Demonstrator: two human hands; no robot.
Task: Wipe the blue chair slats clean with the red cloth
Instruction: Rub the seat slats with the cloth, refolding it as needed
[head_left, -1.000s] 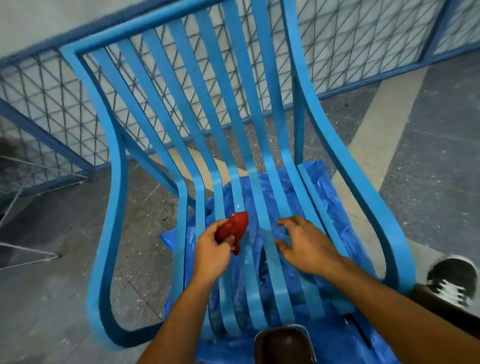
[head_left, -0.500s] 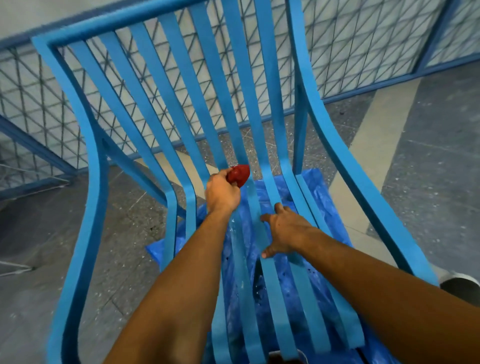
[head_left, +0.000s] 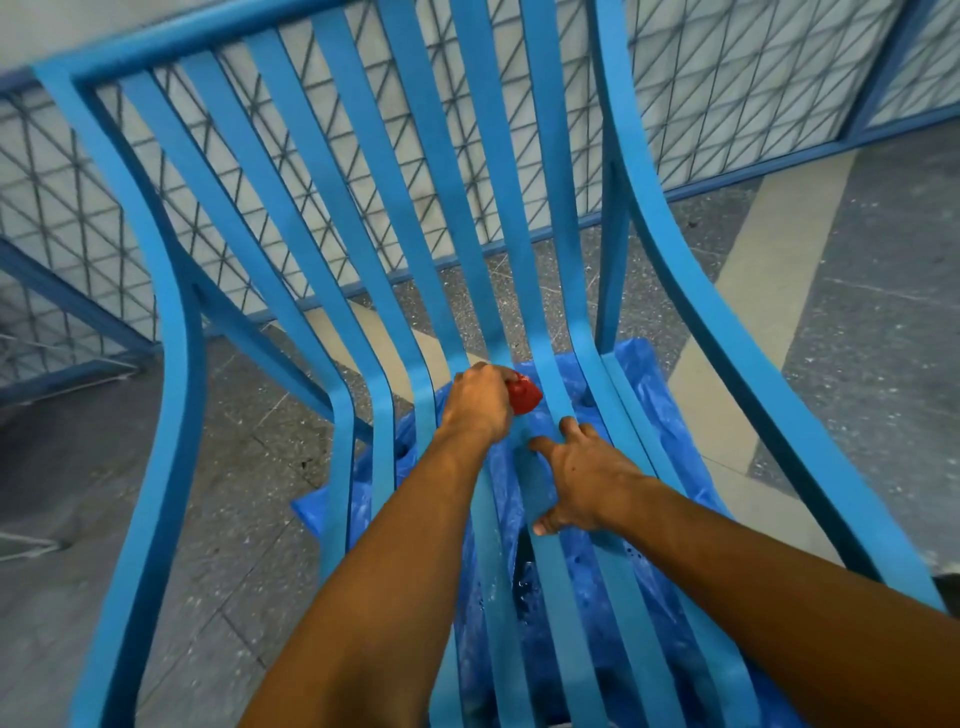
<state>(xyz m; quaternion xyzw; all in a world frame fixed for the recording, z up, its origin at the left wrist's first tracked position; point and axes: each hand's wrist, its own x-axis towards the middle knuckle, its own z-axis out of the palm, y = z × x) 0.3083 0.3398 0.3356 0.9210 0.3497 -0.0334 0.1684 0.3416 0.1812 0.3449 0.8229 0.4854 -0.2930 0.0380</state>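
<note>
While the red cloth (head_left: 524, 396) is bunched in the left hand (head_left: 478, 402) at frame centre, slats (head_left: 467, 208) run lengthwise toward the upper frame; the right hand (head_left: 587, 480) is laid flat, fingers spread.

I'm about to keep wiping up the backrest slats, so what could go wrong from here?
1. The red cloth is bunched small in the left hand; it could slip through a gap between the slats onto the blue plastic sheet.
2. The right hand braces on seat slats that look wet, so it may slide.
3. The sheet below shows droplets; footing there could be slippery.
</note>
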